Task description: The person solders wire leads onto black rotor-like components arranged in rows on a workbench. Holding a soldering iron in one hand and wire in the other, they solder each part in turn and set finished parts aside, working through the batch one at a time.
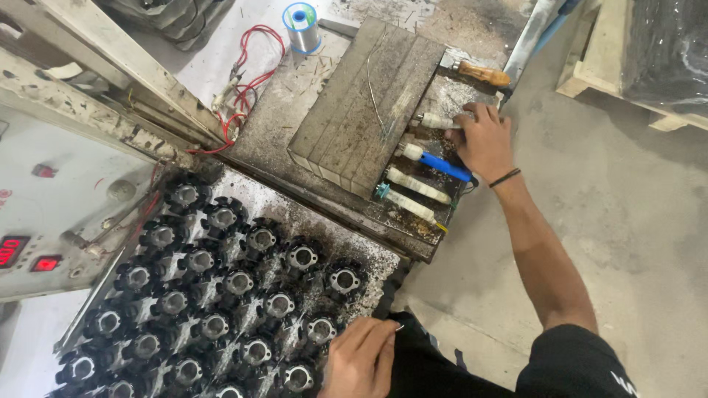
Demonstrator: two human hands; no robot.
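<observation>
My right hand (483,140) reaches over a dirty metal bench (280,118), its fingers curled on the end of a white-handled tool (434,121) lying beside a wooden block (361,103). My left hand (361,361) sits at the bottom of the head view, by the edge of a tray (372,254) packed with several black round wound parts (240,281). Its fingers are pressed together on a small shiny metal piece (399,327) at the fingertips.
A blue-handled tool (445,166), two more white-handled tools (417,185) and a wood-handled tool (481,74) lie near the block. A solder spool (301,26) and red wires (249,77) sit behind. A panel with red displays (26,254) stands left, a wooden pallet (627,70) at the right.
</observation>
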